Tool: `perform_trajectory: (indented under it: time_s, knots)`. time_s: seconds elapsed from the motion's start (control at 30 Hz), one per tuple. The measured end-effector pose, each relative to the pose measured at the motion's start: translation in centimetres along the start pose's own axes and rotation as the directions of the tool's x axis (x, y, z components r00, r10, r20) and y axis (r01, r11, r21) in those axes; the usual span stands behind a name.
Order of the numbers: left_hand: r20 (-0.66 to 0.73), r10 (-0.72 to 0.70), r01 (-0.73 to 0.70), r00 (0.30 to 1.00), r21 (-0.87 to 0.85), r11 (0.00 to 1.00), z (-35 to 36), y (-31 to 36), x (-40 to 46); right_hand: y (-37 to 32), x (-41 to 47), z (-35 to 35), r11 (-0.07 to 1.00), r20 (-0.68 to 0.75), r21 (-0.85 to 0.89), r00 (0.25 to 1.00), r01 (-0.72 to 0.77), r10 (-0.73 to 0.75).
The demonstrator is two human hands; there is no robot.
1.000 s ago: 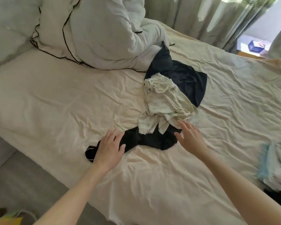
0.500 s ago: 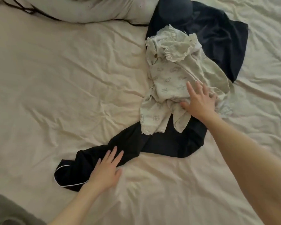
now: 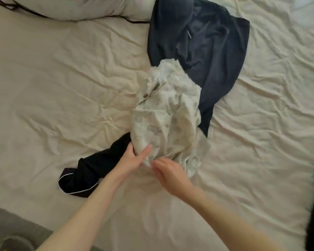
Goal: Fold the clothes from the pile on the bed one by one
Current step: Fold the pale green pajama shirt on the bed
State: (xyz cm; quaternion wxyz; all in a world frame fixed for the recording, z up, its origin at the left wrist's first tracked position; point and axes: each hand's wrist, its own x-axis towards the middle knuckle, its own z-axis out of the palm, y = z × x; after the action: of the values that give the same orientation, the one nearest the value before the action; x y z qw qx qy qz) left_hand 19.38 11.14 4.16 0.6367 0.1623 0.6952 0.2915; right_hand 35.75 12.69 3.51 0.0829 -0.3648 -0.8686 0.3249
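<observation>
Both bare forearms reach forward from the lower edge of the view, converging. The left hand pinches a fold of cloth between thumb and fingers; the right hand, knuckles up, curls its fingertips into the same cloth just beside it.

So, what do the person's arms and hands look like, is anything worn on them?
Both forearms are bare as far as the picture shows: no sleeves, gloves or watch. On the left hand and the right hand no rings or bracelets can be seen, though the picture is slightly blurred.
</observation>
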Motion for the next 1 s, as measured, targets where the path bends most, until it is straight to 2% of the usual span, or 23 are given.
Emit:
perform_trajectory:
  time_s: [0.07, 0.13, 0.17, 0.23, 0.27, 0.3, 0.33, 0.4, 0.43, 0.5, 0.53, 0.57, 0.63, 0.7, 0.73, 0.77, 0.83, 0.87, 0.9, 0.93, 0.97, 1.0]
  knots:
    - [-0.011, 0.057, -0.058, 0.998, -0.024, 0.998, 1.5, 0.4, -0.4, -0.9, -1.8, -0.2, 0.995, 0.136, 0.098, 0.991, -0.003, -0.011]
    - [-0.105, 0.135, -0.128, 0.985, 0.071, 0.989, 2.1, 0.0, -1.2, -0.5, -3.1, -1.5, 0.972, 0.175, 0.190, 0.979, -0.135, 0.102]
    - [-0.138, 0.175, -0.155, 0.975, 0.144, 0.977, 2.2, -0.4, -2.1, -0.2, -3.5, -2.5, 0.952, 0.123, 0.226, 0.976, -0.206, 0.182]
    - [-0.102, 0.217, -0.190, 0.971, 0.228, 0.955, 2.0, -2.2, -4.2, 0.9, -3.7, -4.4, 0.910, -0.107, 0.255, 0.926, -0.327, 0.363]
    - [-0.001, 0.196, -0.189, 0.981, 0.262, 0.947, 1.8, -3.1, -5.5, 1.7, -3.3, -5.1, 0.887, -0.223, 0.250, 0.868, -0.388, 0.443]
    - [0.124, 0.126, -0.159, 0.984, 0.320, 0.934, 1.6, -4.0, -6.6, 2.4, -2.6, -5.6, 0.856, -0.275, 0.246, 0.815, -0.454, 0.511]
    - [0.232, 0.013, -0.113, 0.973, 0.421, 0.900, 1.4, -5.0, -7.4, 2.8, -1.7, -6.1, 0.820, -0.254, 0.236, 0.782, -0.521, 0.570]
    - [0.351, -0.176, -0.101, 0.920, 0.644, 0.758, 0.6, -6.4, -8.1, 3.5, 0.6, -6.3, 0.745, -0.085, 0.228, 0.749, -0.627, 0.657]
    - [0.371, -0.233, -0.108, 0.899, 0.703, 0.703, 0.3, -6.2, -8.2, 3.7, 1.7, -6.1, 0.693, 0.012, 0.278, 0.724, -0.665, 0.690]
    - [0.341, -0.248, -0.113, 0.907, 0.763, 0.636, -0.3, -5.3, -7.8, 3.7, 3.3, -4.8, 0.547, 0.164, 0.426, 0.656, -0.721, 0.737]
    - [0.301, -0.211, -0.122, 0.930, 0.795, 0.594, -0.7, -4.0, -7.8, 3.7, 3.7, -3.9, 0.511, 0.194, 0.448, 0.638, -0.733, 0.746]
    - [0.241, -0.155, -0.124, 0.958, 0.837, 0.534, -1.1, -2.7, -8.0, 3.5, 3.8, -3.0, 0.520, 0.172, 0.425, 0.630, -0.741, 0.758]
    - [0.055, -0.046, -0.028, 0.997, 0.890, 0.456, -2.3, -1.2, -8.0, 2.5, 3.3, -1.5, 0.551, 0.091, 0.407, 0.632, -0.729, 0.770]
    - [-0.135, 0.116, 0.062, 0.984, 0.872, 0.485, -3.5, -0.1, -7.9, 0.9, 1.4, -1.1, 0.567, 0.031, 0.485, 0.661, -0.665, 0.749]
    - [-0.180, 0.220, 0.047, 0.959, 0.864, 0.501, -3.9, -0.1, -7.7, 0.2, 0.0, -1.1, 0.573, 0.033, 0.514, 0.682, -0.639, 0.731]
    - [-0.175, 0.288, 0.001, 0.941, 0.856, 0.517, -4.0, 0.3, -7.4, -0.5, -1.6, -1.1, 0.577, 0.061, 0.524, 0.703, -0.627, 0.709]
    - [-0.026, 0.402, -0.218, 0.915, 0.806, 0.550, -3.1, 1.0, -6.4, -1.3, -5.1, -1.0, 0.606, 0.146, 0.501, 0.750, -0.618, 0.645]
    - [0.053, 0.402, -0.295, 0.914, 0.768, 0.569, -2.2, 1.2, -5.8, -1.5, -6.7, -1.0, 0.609, 0.183, 0.494, 0.759, -0.621, 0.625]
    - [0.104, 0.359, -0.314, 0.928, 0.737, 0.599, -1.2, 1.3, -5.2, -1.7, -8.0, -1.3, 0.586, 0.216, 0.508, 0.752, -0.631, 0.623]
    - [0.144, 0.321, -0.320, 0.936, 0.726, 0.609, -0.1, 1.1, -4.8, -1.8, -8.8, -1.8, 0.520, 0.255, 0.557, 0.729, -0.648, 0.635]
    - [0.188, 0.324, -0.347, 0.927, 0.758, 0.552, 1.0, 0.7, -4.7, -2.0, -9.5, -2.4, 0.403, 0.291, 0.629, 0.682, -0.665, 0.671]
    - [0.234, 0.391, -0.394, 0.890, 0.826, 0.402, 2.1, 0.0, -4.9, -2.0, -10.0, -3.0, 0.269, 0.306, 0.708, 0.628, -0.653, 0.716]
